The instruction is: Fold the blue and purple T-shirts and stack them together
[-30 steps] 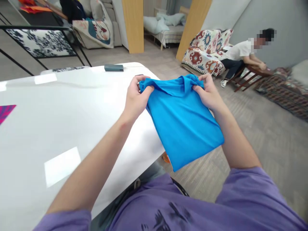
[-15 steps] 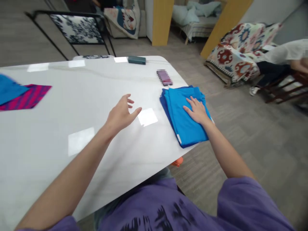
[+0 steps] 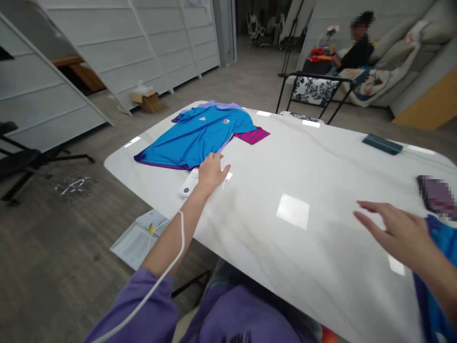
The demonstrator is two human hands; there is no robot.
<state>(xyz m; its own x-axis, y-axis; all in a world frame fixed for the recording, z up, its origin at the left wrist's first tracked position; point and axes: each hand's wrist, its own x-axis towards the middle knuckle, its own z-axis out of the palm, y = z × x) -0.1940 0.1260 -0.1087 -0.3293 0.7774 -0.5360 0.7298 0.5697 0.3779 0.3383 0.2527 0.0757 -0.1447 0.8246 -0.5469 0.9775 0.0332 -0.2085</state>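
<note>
A blue short-sleeved shirt (image 3: 193,136) lies spread on top of other garments at the table's far left. Beneath it, a striped pink-and-purple sleeve (image 3: 253,136) and lilac cloth (image 3: 235,105) stick out. My left hand (image 3: 211,172) is over the shirt's near edge, thumb held apart and fingers slightly bent; whether it touches the cloth I cannot tell. Beside that wrist lies a white box-like object (image 3: 189,183), partly covered. My right hand (image 3: 400,231) hovers over the table with fingers stretched out, holding nothing. Folded blue clothes (image 3: 433,305) lie behind it at the right edge.
The white table (image 3: 250,224) carries a dark green case (image 3: 382,144) and a blurred phone (image 3: 437,193) on the right. A white cable (image 3: 180,247) crosses my left arm. A chair (image 3: 316,93) stands beyond the table; a person (image 3: 357,50) sits farther back.
My view has swung left, bringing the spread shirt into sight. My right hand has come off the folded clothes, and my left hand has moved left to the shirt's edge.
</note>
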